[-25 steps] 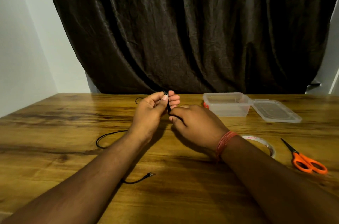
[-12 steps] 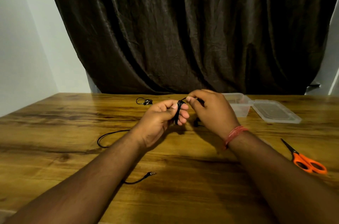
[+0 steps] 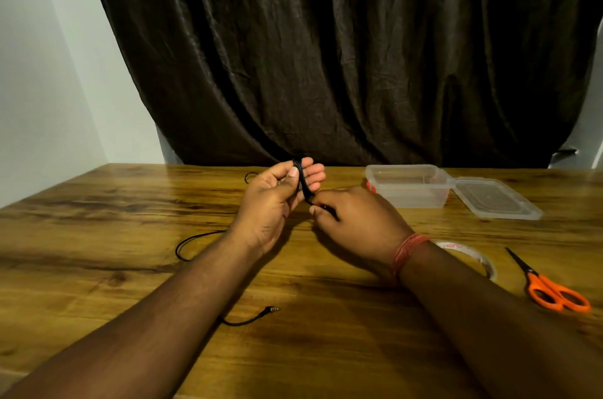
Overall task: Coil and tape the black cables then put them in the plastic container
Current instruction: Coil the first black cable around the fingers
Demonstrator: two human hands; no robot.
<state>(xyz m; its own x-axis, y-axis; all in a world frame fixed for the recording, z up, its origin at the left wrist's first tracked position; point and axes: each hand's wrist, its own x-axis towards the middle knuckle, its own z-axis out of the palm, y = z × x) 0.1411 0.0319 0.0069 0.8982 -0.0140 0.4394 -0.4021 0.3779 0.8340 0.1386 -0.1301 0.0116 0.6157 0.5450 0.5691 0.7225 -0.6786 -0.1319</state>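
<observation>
Desk (image 3: 98, 235): wooden, grain running left to right; dark curtain (image 3: 326, 56) hanging behind its far edge.

Black cable (image 3: 301, 181): partly wound into a tight coil around the fingers of the left hand, held above the middle of the desk toward the far edge. The slack runs down behind the left forearm, shows as a loop (image 3: 192, 243) lying on the desk left of that arm, and ends in a metal jack plug (image 3: 272, 309) on the desk toward the near edge.

Left hand (image 3: 270, 206): raised, palm toward the camera, fingers upright and close together with the coil wrapped across them; thumb pressed on the windings, so the hand grips the coil.

Right hand (image 3: 355, 219): just beside the left, back facing up, fingertips pinching the cable strand at the foot of the coil. Red thread band (image 3: 406, 251) round the wrist.

Second black cable (image 3: 249, 176): a small dark loop on the desk near the far edge, mostly hidden behind the left hand; possibly a separate cable, though this cannot be settled.

Plastic container (image 3: 408, 193): clear, rectangular, open, near the far edge right of centre. Its clear lid (image 3: 496, 199) lies flat, touching its right side.

Tape roll (image 3: 470, 255): clear, lying flat, partly covered by the right forearm.

Scissors (image 3: 551, 289): orange handles, blades closed, near the desk's right edge.
</observation>
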